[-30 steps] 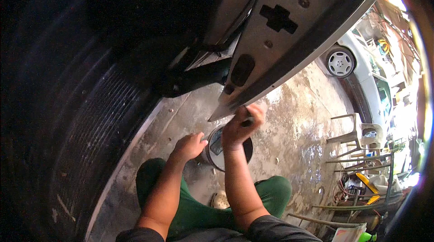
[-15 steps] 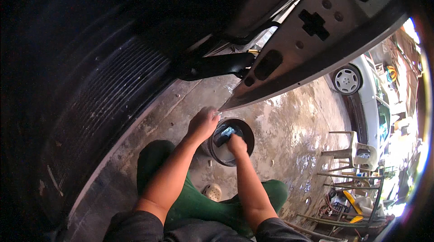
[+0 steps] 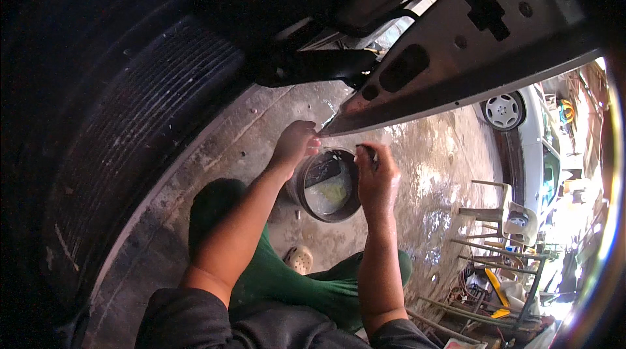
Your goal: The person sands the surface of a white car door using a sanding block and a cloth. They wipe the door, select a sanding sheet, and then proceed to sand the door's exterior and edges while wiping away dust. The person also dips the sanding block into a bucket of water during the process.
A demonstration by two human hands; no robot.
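A grey metal car panel (image 3: 437,65) with a cross-shaped hole slants down from the upper right to a narrow tip. My left hand (image 3: 295,148) is at that tip, its fingers curled round it. Just below stands a dark round bucket (image 3: 358,202) holding cloudy water (image 3: 329,196); a dark area shows in its far part. To the right of the bucket rim my right hand (image 3: 379,176) is raised and closed. A small dark piece (image 3: 369,153) shows between its thumb and fingers; its kind cannot be made out.
A dark ribbed surface (image 3: 176,82) fills the left side. Wet concrete floor (image 3: 424,218) lies around the bucket. Near my knees is a beige perforated clog (image 3: 299,259). A plastic chair (image 3: 518,218), metal-framed clutter (image 3: 508,284) and a light-coloured car (image 3: 531,134) stand at the right.
My right hand has come up out of the bucket and moved right, with the small dark piece in its fingers. My left hand stays at the panel's tip. The whole view has shifted slightly.
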